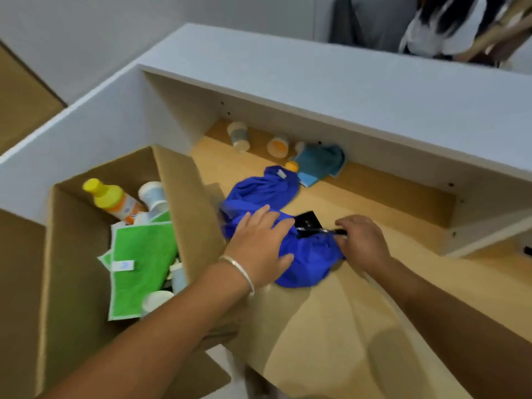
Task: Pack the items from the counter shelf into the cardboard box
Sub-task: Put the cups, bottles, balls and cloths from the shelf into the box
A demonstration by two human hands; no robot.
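A crumpled blue cloth (259,191) lies on the wooden counter shelf (374,214). My left hand (259,240) rests flat on its left part, fingers straight. My right hand (362,240) pinches a black pen (319,231) that lies across the cloth beside a small black square object (309,219). The open cardboard box (184,197) stands to the left and holds a yellow bottle (112,200), a white cup (152,194) and green cloths (141,266). At the shelf's back lie a teal cloth (319,162), a paper cup on its side (239,136) and an orange-lidded tub (277,145).
A white counter top (316,82) overhangs the shelf from behind and to the left. A person (446,24) stands beyond the counter at the top right. A small orange-yellow object (292,166) sits between the blue and teal cloths. A box flap (17,283) spreads at the lower left.
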